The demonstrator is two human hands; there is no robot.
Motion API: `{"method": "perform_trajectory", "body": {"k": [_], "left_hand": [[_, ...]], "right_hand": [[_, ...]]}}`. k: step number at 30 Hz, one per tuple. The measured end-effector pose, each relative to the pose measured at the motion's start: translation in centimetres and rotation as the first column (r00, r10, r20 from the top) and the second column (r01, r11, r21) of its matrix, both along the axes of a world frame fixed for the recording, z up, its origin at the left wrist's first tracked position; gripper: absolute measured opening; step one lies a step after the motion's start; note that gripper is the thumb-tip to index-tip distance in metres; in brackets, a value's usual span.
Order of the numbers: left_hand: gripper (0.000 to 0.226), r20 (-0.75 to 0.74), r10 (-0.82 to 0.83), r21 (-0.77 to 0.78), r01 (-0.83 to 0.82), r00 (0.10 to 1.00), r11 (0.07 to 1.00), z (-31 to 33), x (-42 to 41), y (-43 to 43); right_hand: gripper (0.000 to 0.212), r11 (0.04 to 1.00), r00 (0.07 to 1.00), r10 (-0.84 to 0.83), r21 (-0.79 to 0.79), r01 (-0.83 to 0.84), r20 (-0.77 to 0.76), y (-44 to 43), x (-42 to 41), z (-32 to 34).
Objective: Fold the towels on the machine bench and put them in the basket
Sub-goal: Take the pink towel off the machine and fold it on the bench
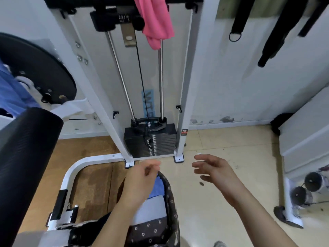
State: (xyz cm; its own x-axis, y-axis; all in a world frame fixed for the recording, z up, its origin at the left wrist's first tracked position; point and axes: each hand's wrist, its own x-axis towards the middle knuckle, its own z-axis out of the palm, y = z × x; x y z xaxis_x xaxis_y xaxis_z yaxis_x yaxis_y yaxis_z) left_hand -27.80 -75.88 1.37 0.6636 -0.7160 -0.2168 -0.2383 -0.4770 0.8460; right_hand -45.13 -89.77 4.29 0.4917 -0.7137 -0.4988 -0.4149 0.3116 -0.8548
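Observation:
A dark fabric basket (170, 202) with small white flowers stands on the floor below me. Inside it lie a folded blue towel (158, 188) and a pale grey folded towel (151, 209). My left hand (140, 180) hovers over the basket's far rim, fingers loosely curled and holding nothing. My right hand (213, 170) floats to the right of the basket over the floor, fingers relaxed and spread. A pink towel (154, 20) hangs from the top bar of the weight machine. Blue cloth (10, 91) shows at the left edge.
The white machine frame (187, 86) and its black weight stack (151, 139) stand straight ahead. A black padded roller (23, 157) fills the lower left. Black straps (277, 32) hang on the right wall. A white cabinet (308, 132) and wheeled legs sit at right.

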Motion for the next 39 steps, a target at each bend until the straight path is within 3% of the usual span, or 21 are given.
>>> {"method": "perform_trajectory", "body": {"k": [3, 8, 13, 17, 24, 32, 35, 39], "left_hand": [[0.029, 0.023, -0.048, -0.113, 0.051, 0.999, 0.992, 4.7, -2.6, -3.7], [0.032, 0.21, -0.092, -0.191, 0.133, 0.973, 0.972, 10.9, -8.1, -10.8], [0.037, 0.396, -0.142, -0.268, 0.263, 0.907, 0.927, 17.0, -13.5, -19.4], [0.026, 0.509, -0.15, -0.311, 0.344, 0.848, 0.886, 21.7, -15.9, -26.3], [0.025, 0.716, -0.068, -0.301, 0.395, 0.695, 0.868, 30.3, -14.4, -38.8], [0.02, 0.899, 0.018, -0.247, 0.473, 0.438, 0.846, 38.6, -6.0, -56.1], [0.026, 0.933, 0.009, -0.194, 0.482, 0.359, 0.855, 41.5, -2.5, -62.9], [0.035, 0.947, -0.009, -0.151, 0.471, 0.32, 0.869, 44.4, 1.4, -70.6]], "right_hand": [[0.018, 0.985, 1.0, -0.007, -0.172, 0.011, 0.029, -3.3, -3.0, 3.0], [0.02, 0.885, 0.998, 0.045, -0.465, -0.022, 0.039, -10.8, -8.5, 7.8], [0.026, 0.687, 0.997, 0.079, -0.726, -0.04, 0.02, -18.1, -13.6, 14.0], [0.035, 0.531, 0.995, 0.095, -0.847, -0.036, 0.018, -23.3, -16.4, 19.4], [0.051, 0.287, 0.993, 0.12, -0.957, -0.043, -0.008, -34.6, -16.4, 27.9], [0.062, -0.014, 0.997, 0.037, -0.998, -0.062, -0.062, -49.6, -10.0, 36.3], [0.064, -0.039, 0.995, -0.002, -0.994, -0.098, -0.098, -55.6, -6.0, 39.5], [0.065, 0.017, 0.988, -0.041, -0.989, -0.15, -0.151, -63.1, -0.3, 42.1]]}}
